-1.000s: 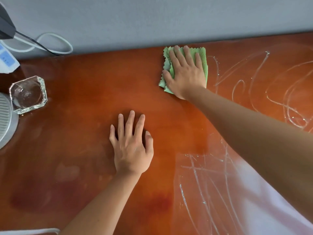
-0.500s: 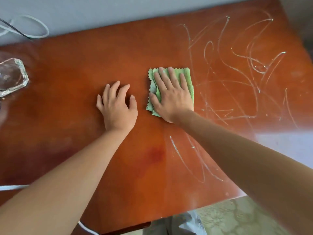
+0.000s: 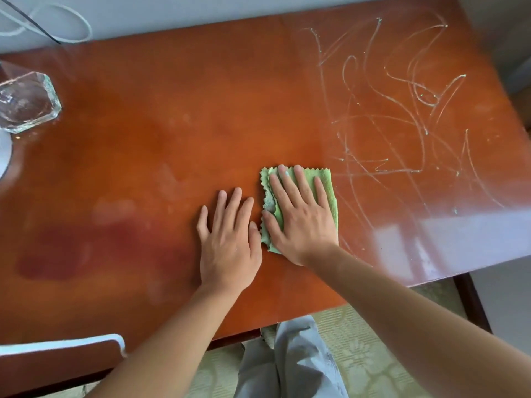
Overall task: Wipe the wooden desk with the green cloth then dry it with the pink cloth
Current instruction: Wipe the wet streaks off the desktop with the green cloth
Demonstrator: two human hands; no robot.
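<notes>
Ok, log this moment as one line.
phase: wet wipe | right hand: flat on green cloth | left hand: flat on desk | streaks: unwiped, right side | pink cloth: unseen

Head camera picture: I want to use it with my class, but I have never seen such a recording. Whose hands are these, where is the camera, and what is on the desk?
The camera sits on a person's head and looks down, so both hands are theirs. The right hand presses flat on a folded green cloth. The left hand rests flat on the wooden desk beside it, holding nothing. Wet streaks mark the desk's right part. A glass dish stands at the left edge. No pink cloth shows.
</notes>
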